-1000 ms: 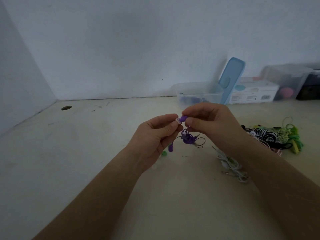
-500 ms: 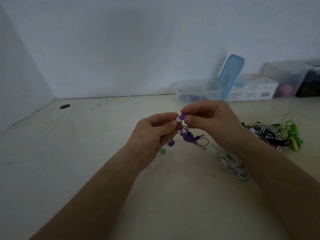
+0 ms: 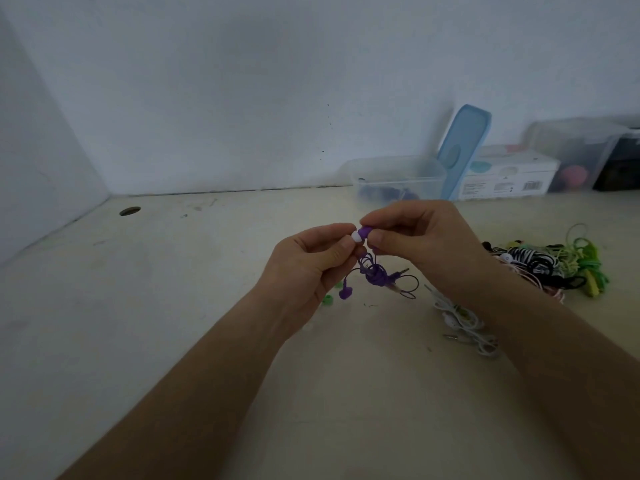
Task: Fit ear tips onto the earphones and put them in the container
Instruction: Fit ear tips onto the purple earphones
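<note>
My right hand [image 3: 419,242] pinches the purple earbud [image 3: 364,232] of a purple earphone set, above the table's middle. My left hand [image 3: 306,268] pinches a white ear tip [image 3: 356,236] that sits against the earbud's nozzle. The bundled purple cable [image 3: 375,275] hangs below both hands, and its second purple earbud [image 3: 345,292] dangles lower left. A clear plastic container [image 3: 398,178] stands at the back by the wall, with dark items inside and its blue lid [image 3: 464,150] leaning upright beside it.
White earphones [image 3: 464,320] lie on the table to the right of my hands. A pile of black, striped, green and pink earphones [image 3: 550,268] lies further right. A green ear tip [image 3: 327,300] lies under my left hand. Boxes [image 3: 509,178] line the back wall.
The white ear tip now sits more plainly on the purple earbud's end. Both hands stay close together, and the dangling cable has swung slightly.
</note>
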`<act>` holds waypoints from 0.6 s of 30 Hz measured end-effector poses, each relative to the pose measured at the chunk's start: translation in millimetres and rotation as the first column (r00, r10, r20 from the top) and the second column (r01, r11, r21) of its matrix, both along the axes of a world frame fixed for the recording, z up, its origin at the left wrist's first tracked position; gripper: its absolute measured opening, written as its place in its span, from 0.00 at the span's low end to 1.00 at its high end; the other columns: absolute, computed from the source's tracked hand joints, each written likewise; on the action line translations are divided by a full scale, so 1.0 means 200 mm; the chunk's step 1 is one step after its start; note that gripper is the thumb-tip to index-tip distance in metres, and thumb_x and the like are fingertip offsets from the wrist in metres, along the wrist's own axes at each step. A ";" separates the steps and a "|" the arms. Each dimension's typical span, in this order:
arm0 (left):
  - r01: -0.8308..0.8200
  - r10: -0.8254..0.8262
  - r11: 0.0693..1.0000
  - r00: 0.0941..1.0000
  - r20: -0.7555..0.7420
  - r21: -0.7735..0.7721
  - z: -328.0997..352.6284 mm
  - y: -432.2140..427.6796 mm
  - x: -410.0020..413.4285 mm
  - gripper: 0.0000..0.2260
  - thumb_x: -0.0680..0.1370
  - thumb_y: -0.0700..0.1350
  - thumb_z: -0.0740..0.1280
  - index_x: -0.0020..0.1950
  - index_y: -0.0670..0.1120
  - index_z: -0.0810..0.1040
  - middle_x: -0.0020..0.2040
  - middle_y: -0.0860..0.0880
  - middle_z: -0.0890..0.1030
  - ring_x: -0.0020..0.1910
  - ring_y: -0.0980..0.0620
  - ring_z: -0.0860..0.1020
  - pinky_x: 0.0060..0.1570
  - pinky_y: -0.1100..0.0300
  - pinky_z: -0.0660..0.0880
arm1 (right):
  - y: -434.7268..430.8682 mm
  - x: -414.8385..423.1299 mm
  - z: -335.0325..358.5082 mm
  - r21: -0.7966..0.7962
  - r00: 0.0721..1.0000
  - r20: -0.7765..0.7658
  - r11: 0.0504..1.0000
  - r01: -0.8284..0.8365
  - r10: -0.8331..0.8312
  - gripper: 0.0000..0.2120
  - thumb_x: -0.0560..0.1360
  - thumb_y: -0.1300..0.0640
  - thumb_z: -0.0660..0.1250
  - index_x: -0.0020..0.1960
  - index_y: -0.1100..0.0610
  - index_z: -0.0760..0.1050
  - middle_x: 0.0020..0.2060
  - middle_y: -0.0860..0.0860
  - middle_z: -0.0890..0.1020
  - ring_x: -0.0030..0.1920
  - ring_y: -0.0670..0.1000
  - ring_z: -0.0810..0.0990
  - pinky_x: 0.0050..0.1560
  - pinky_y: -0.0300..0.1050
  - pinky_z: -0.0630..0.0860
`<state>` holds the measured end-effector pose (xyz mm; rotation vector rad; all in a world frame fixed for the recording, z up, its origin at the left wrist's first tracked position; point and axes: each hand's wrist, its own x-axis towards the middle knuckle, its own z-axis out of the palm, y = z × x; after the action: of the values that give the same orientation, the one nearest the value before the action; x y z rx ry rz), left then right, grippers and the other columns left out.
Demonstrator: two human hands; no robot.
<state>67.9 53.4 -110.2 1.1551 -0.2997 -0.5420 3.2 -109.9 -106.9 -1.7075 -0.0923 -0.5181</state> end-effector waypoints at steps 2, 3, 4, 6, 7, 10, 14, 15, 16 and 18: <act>-0.004 0.004 1.000 1.000 -0.004 0.004 0.00 0.00 0.00 0.08 0.75 0.33 0.68 0.52 0.40 0.82 0.43 0.43 0.86 0.40 0.51 0.85 0.40 0.65 0.81 | 0.00 0.00 0.00 -0.010 1.000 0.003 1.000 0.005 -0.005 0.09 0.72 0.67 0.73 0.50 0.57 0.83 0.43 0.53 0.87 0.44 0.51 0.86 0.47 0.40 0.81; -0.007 0.007 1.000 1.000 -0.009 0.006 0.00 0.00 0.00 0.08 0.75 0.33 0.68 0.52 0.40 0.82 0.43 0.43 0.86 0.40 0.51 0.85 0.40 0.65 0.81 | 0.00 0.00 -0.01 -0.016 1.000 0.004 1.000 0.007 -0.007 0.09 0.72 0.67 0.73 0.50 0.57 0.83 0.43 0.53 0.87 0.45 0.51 0.86 0.48 0.40 0.81; -0.010 0.010 1.000 1.000 -0.014 0.007 0.00 0.00 0.00 0.08 0.75 0.32 0.67 0.51 0.40 0.82 0.43 0.42 0.86 0.39 0.51 0.85 0.39 0.65 0.81 | 0.00 0.00 -0.01 -0.024 1.000 0.007 1.000 0.008 -0.008 0.09 0.72 0.67 0.73 0.50 0.57 0.83 0.43 0.53 0.87 0.44 0.51 0.86 0.48 0.40 0.81; -0.015 0.015 1.000 1.000 -0.018 0.009 0.00 0.00 0.00 0.08 0.76 0.32 0.67 0.51 0.40 0.82 0.43 0.43 0.86 0.39 0.51 0.85 0.39 0.65 0.80 | 0.00 0.01 -0.01 -0.041 1.000 0.013 0.999 0.008 -0.008 0.09 0.72 0.67 0.73 0.50 0.56 0.83 0.43 0.53 0.87 0.44 0.51 0.86 0.48 0.40 0.81; -0.016 0.016 1.000 1.000 -0.018 0.014 0.00 0.00 0.00 0.08 0.75 0.32 0.67 0.51 0.40 0.82 0.42 0.43 0.86 0.39 0.51 0.85 0.38 0.65 0.80 | 0.00 0.01 -0.01 -0.050 1.000 0.014 0.999 0.009 -0.008 0.10 0.73 0.67 0.73 0.50 0.56 0.84 0.43 0.53 0.87 0.44 0.51 0.86 0.48 0.40 0.81; -0.015 0.016 0.999 1.000 -0.004 0.037 0.00 0.00 0.00 0.08 0.74 0.33 0.68 0.51 0.41 0.83 0.43 0.43 0.86 0.39 0.51 0.85 0.38 0.65 0.80 | -0.01 0.01 -0.02 -0.086 1.000 0.017 0.996 0.018 -0.016 0.10 0.72 0.68 0.73 0.51 0.57 0.84 0.43 0.54 0.87 0.44 0.52 0.86 0.49 0.42 0.82; -0.005 0.006 0.999 1.000 -0.020 0.037 0.00 0.00 0.01 0.08 0.75 0.33 0.68 0.51 0.40 0.83 0.42 0.43 0.86 0.39 0.52 0.85 0.38 0.66 0.80 | -0.01 0.02 -0.02 -0.080 1.000 0.021 0.997 0.004 -0.002 0.10 0.72 0.68 0.72 0.51 0.57 0.84 0.43 0.54 0.87 0.44 0.53 0.86 0.49 0.42 0.82; 0.000 0.001 0.999 1.000 -0.024 0.032 0.00 0.00 0.01 0.08 0.75 0.33 0.67 0.52 0.40 0.82 0.42 0.43 0.86 0.39 0.52 0.85 0.38 0.66 0.80 | -0.01 0.01 -0.02 -0.067 1.000 0.017 0.998 -0.004 0.005 0.10 0.73 0.68 0.72 0.51 0.57 0.84 0.43 0.54 0.87 0.45 0.52 0.86 0.48 0.41 0.81; 0.004 -0.003 1.000 1.000 -0.026 0.030 0.00 0.00 0.01 0.08 0.75 0.32 0.67 0.52 0.40 0.82 0.43 0.43 0.86 0.39 0.52 0.85 0.38 0.66 0.80 | -0.01 0.01 -0.01 -0.056 1.000 0.011 0.998 -0.011 0.012 0.10 0.73 0.68 0.72 0.51 0.57 0.84 0.44 0.53 0.87 0.45 0.51 0.86 0.47 0.40 0.81; 0.009 -0.008 1.000 1.000 -0.029 0.025 -0.01 0.00 0.01 0.08 0.75 0.32 0.67 0.52 0.39 0.82 0.43 0.43 0.86 0.39 0.52 0.85 0.39 0.65 0.80 | -0.01 0.01 -0.01 -0.052 1.000 0.001 0.998 -0.020 0.020 0.11 0.73 0.68 0.71 0.51 0.56 0.84 0.43 0.53 0.87 0.45 0.50 0.86 0.47 0.40 0.81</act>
<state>70.5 53.2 -111.2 1.1693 -0.2741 -0.5709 4.9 -112.2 -109.1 -1.7556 -0.1253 -0.5061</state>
